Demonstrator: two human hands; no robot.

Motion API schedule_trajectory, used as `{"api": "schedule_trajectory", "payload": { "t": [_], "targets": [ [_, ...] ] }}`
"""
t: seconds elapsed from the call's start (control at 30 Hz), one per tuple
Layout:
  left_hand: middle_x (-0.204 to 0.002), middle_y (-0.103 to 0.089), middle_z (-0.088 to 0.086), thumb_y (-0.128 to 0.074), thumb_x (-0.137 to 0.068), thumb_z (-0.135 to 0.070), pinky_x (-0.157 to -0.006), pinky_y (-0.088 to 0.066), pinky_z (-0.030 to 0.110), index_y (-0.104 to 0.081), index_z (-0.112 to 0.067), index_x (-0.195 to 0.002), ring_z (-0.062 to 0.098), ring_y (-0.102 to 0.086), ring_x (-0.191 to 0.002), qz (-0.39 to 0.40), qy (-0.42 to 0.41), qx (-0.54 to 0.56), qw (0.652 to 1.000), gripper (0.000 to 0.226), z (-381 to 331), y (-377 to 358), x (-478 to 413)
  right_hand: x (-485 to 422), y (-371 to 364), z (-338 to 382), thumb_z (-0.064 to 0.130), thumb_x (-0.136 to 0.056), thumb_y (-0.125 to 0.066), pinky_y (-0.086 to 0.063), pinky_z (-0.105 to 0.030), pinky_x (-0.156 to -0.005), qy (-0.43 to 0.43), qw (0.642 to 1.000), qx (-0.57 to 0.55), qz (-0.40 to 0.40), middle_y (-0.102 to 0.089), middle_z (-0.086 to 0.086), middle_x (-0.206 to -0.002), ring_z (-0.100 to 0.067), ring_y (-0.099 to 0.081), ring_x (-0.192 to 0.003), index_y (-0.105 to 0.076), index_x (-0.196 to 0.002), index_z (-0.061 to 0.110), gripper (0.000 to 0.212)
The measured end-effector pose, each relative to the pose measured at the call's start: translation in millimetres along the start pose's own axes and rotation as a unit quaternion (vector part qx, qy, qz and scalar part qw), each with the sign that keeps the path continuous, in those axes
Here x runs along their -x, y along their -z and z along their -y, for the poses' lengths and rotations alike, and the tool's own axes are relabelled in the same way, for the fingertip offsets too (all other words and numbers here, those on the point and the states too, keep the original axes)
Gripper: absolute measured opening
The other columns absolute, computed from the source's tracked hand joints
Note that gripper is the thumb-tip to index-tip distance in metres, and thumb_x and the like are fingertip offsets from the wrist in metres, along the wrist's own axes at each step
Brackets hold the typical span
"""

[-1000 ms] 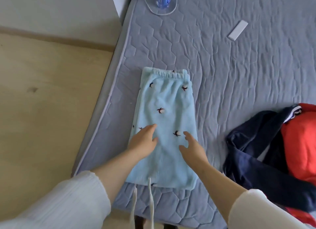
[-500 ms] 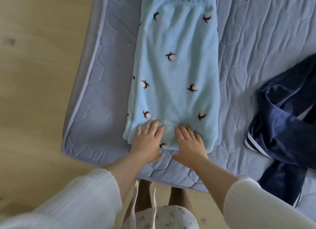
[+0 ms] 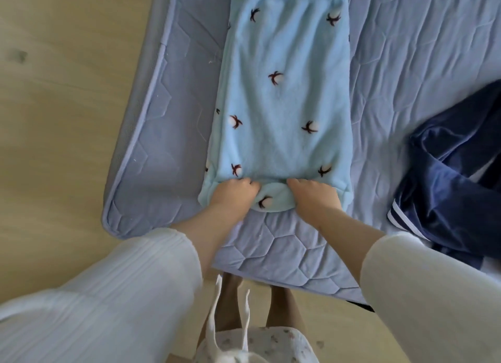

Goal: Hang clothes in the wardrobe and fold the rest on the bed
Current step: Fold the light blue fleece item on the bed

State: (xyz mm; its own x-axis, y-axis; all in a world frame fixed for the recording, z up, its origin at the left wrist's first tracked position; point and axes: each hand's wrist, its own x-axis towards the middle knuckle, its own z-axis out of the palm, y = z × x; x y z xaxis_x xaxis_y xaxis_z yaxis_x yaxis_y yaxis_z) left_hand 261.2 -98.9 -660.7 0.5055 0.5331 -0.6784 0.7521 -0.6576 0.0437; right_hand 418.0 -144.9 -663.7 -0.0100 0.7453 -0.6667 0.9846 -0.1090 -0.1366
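Light blue fleece trousers point(image 3: 284, 99) with small dark bird marks lie folded lengthwise on the bed, elastic waistband at the far end. My left hand point(image 3: 233, 193) grips the near hem on its left side, fingers curled into the cloth. My right hand point(image 3: 314, 195) grips the same hem on the right. The hem bunches up between the two hands, and the fingertips are hidden in the fleece.
The quilted grey-blue mattress point(image 3: 168, 134) ends close in front of me, and its left edge drops to a light wooden floor point(image 3: 62, 118). A dark navy garment with white stripes point(image 3: 447, 178) lies crumpled at the right. My legs stand below the bed's edge.
Both hands slid from the middle of the trousers down to the near hem, then curled shut on it and bunched it. The view tilted downward and closer.
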Motion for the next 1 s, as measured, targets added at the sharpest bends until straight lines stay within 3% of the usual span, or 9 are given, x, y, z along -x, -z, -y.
{"api": "schedule_trajectory", "payload": {
  "t": [0.07,0.2,0.33,0.43,0.6,0.73,0.8,0.93,1.0],
  "targets": [
    [-0.122,-0.054,0.011,-0.044,-0.088,0.003,-0.074,-0.044,0.038,-0.048,-0.01,-0.121,0.032,-0.057,-0.109,0.042,0.013,0.049,0.998,0.035,3,13,2,5,17,-1,0.004,-0.086,-0.043,-0.037,-0.031,-0.068,-0.002,0.999,-0.014,0.034,-0.061,-0.006,-0.111,-0.029,-0.059,-0.102,-0.049,-0.115,0.018,0.033],
    [-0.118,-0.055,0.014,-0.045,-0.087,-0.005,-0.072,-0.039,0.034,-0.052,-0.012,-0.114,0.033,-0.055,-0.106,0.067,0.048,0.137,0.987,0.029,6,47,20,22,51,-1,0.008,-0.084,-0.041,-0.036,-0.029,-0.066,-0.027,0.995,-0.058,0.073,-0.059,-0.002,-0.099,-0.024,-0.053,-0.087,-0.055,-0.11,0.022,0.033],
    [-0.1,-0.06,0.011,-0.051,-0.079,-0.008,-0.061,-0.039,0.026,-0.057,-0.015,-0.099,0.03,-0.058,-0.094,0.148,0.044,0.197,0.968,0.021,7,77,45,45,80,-3,0.01,-0.08,-0.048,-0.038,-0.029,-0.072,-0.03,0.98,-0.079,0.181,-0.058,-0.002,-0.104,-0.025,-0.054,-0.1,-0.058,-0.111,0.027,0.037],
    [-0.075,-0.052,0.005,-0.056,-0.071,-0.006,-0.051,-0.034,0.023,-0.059,-0.007,-0.095,0.025,-0.051,-0.073,0.245,0.038,0.251,0.936,0.025,2,86,72,72,97,-2,0.006,-0.071,-0.058,-0.04,-0.028,-0.071,-0.02,0.95,-0.119,0.287,-0.057,-0.003,-0.102,-0.024,-0.052,-0.093,-0.061,-0.104,0.021,0.036],
    [-0.096,-0.056,0.008,-0.06,-0.065,-0.011,-0.064,-0.038,0.028,-0.06,-0.008,-0.098,0.025,-0.048,-0.079,0.333,0.035,0.272,0.902,0.033,-1,113,98,108,127,-6,0.01,-0.069,-0.062,-0.046,-0.026,-0.07,-0.034,0.919,-0.129,0.371,-0.054,0.004,-0.101,-0.024,-0.055,-0.095,-0.061,-0.115,0.025,0.048],
    [-0.081,-0.047,0.002,-0.058,-0.072,-0.01,-0.059,-0.033,0.026,-0.047,-0.014,-0.074,0.023,-0.045,-0.078,0.266,0.037,0.259,0.928,0.012,12,164,85,100,166,-24,0.005,-0.067,-0.06,-0.049,-0.031,-0.077,-0.034,0.932,-0.211,0.293,-0.061,-0.001,-0.094,-0.027,-0.06,-0.095,-0.065,-0.093,0.018,0.029],
    [-0.079,-0.047,0.001,-0.056,-0.075,-0.01,-0.061,-0.035,0.027,-0.046,-0.014,-0.076,0.023,-0.047,-0.08,0.207,0.02,0.246,0.947,0.011,21,188,73,88,184,-32,0.003,-0.067,-0.059,-0.049,-0.037,-0.086,-0.027,0.947,-0.228,0.224,-0.061,-0.003,-0.093,-0.028,-0.059,-0.099,-0.065,-0.086,0.016,0.023],
    [-0.086,-0.05,0.001,-0.05,-0.083,-0.017,-0.063,-0.032,0.029,-0.046,-0.022,-0.086,0.027,-0.053,-0.091,-0.013,0.032,0.179,0.983,0.008,41,217,42,54,207,-47,0.006,-0.077,-0.054,-0.046,-0.035,-0.078,-0.049,0.974,-0.221,-0.007,-0.059,-0.005,-0.091,-0.027,-0.055,-0.093,-0.064,-0.098,0.019,0.027],
    [-0.103,-0.058,0.004,-0.048,-0.084,-0.01,-0.072,-0.032,0.032,-0.053,-0.024,-0.102,0.029,-0.051,-0.106,-0.171,0.072,0.143,0.972,0.024,46,216,26,38,206,-50,0.009,-0.082,-0.048,-0.039,-0.035,-0.088,-0.076,0.965,-0.204,-0.149,-0.061,-0.005,-0.111,-0.029,-0.049,-0.109,-0.058,-0.113,0.024,0.036]
  ]
}}
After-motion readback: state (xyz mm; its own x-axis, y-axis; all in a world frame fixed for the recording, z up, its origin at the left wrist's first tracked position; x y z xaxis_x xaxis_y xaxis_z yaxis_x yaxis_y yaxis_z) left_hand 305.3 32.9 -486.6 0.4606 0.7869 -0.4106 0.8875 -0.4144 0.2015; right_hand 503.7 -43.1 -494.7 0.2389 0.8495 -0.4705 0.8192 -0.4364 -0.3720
